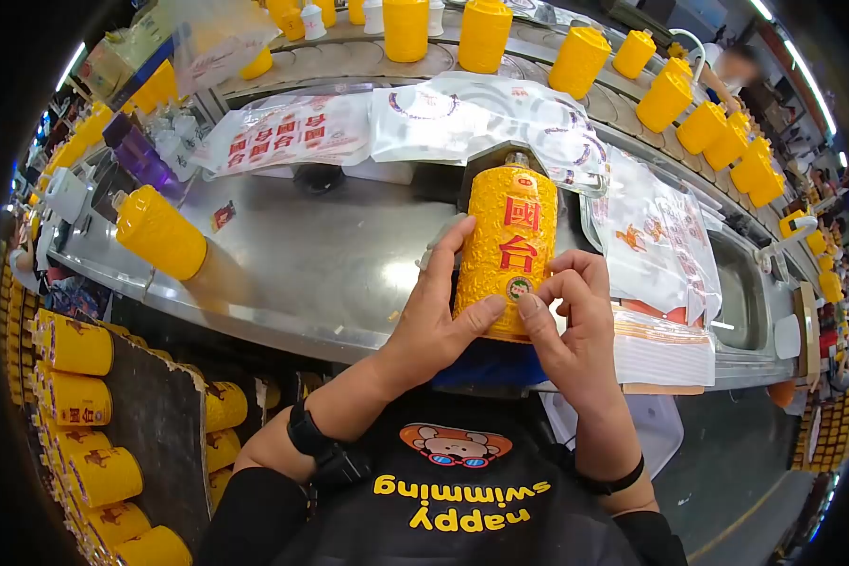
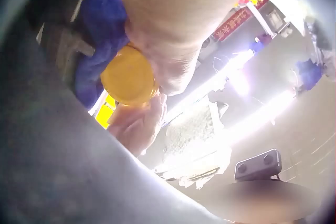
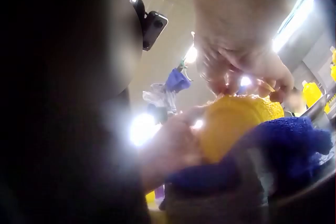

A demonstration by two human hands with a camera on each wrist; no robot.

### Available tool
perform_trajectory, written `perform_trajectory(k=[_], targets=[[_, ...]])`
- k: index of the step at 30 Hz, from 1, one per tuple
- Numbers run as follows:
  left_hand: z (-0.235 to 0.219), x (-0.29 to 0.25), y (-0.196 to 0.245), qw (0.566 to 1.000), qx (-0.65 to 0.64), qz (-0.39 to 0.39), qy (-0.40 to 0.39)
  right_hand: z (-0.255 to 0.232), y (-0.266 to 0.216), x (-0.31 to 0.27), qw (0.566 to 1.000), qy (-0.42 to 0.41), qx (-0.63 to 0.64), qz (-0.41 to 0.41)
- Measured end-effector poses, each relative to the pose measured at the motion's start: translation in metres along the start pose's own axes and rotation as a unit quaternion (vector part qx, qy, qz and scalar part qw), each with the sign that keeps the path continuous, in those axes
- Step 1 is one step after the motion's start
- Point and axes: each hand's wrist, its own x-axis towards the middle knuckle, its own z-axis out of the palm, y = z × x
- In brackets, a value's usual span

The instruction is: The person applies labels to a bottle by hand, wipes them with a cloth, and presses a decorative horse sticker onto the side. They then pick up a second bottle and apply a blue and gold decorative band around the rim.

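Observation:
A yellow textured bottle (image 1: 505, 226) with red characters lies neck away from me, propped on a dark stand. Near its base is a small round sticker (image 1: 519, 287) with a green centre. My left hand (image 1: 432, 316) holds the bottle's left side, fingers along its edge and thumb across the lower front. My right hand (image 1: 577, 316) is at the lower right, thumb tip at the sticker and fingers bent above it. In the right wrist view, the right fingers (image 3: 228, 85) rest on the bottle's upper surface. A blue cloth (image 3: 294, 140) lies under the bottle's base.
Another yellow bottle (image 1: 160, 232) stands on the steel table at left. Printed sticker sheets (image 1: 481, 118) cover the table's back, with more sheets (image 1: 656, 236) at right beside a sink (image 1: 740, 283). Beyond runs a conveyor (image 1: 349, 61) carrying yellow bottles. Bottles fill a rack (image 1: 160, 415) lower left.

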Motion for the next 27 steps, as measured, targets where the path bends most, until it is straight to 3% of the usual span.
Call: perform_trajectory(k=[5, 27], targets=[[0.002, -0.005, -0.002, 1.0, 0.003, 0.009, 0.009, 0.004, 0.009, -0.003, 0.984, 0.014, 0.136, 0.11], [0.002, -0.006, 0.0, 1.0, 0.002, 0.001, 0.006, 0.009, 0.029, -0.006, 0.98, 0.009, 0.181, 0.088]])
